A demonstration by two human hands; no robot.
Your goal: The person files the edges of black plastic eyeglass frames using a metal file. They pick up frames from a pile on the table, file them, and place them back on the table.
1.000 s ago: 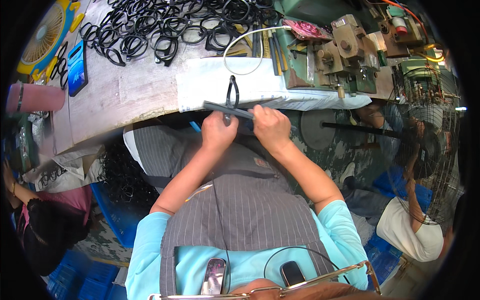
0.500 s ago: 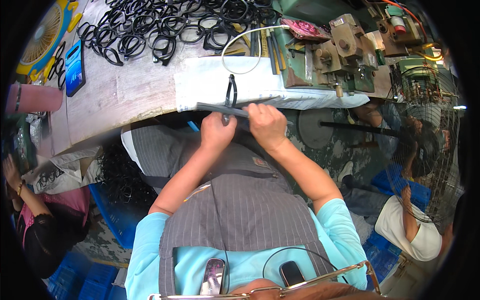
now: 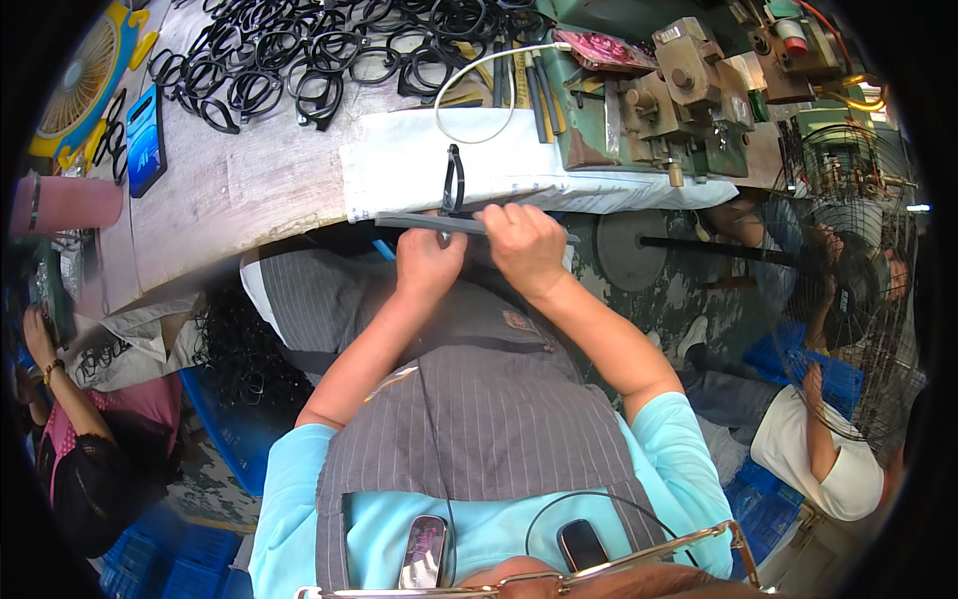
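Note:
At the bench's front edge, my left hand (image 3: 429,265) pinches a black eyeglass frame (image 3: 454,182), whose dark rims stick up beyond the fingers over the white cloth. Closed round a long flat grey file (image 3: 402,220), my right hand (image 3: 527,250) keeps it level across the eyeglass frame. The file's free end reaches left past my left hand. Where file and frame meet is partly covered by my fingers, so I cannot tell the exact contact.
Many black eyeglass frames (image 3: 319,95) are heaped on the bench. More files (image 3: 539,105) lie beside a green machine (image 3: 639,130) with a white cable. At left are a blue phone (image 3: 147,140), a small fan (image 3: 85,85) and a pink container (image 3: 70,206). Other people work on both sides.
The file has slid a little to the left across the eyeglass frame, with my right hand moving along. My left hand keeps its hold on the frame, nearly in place.

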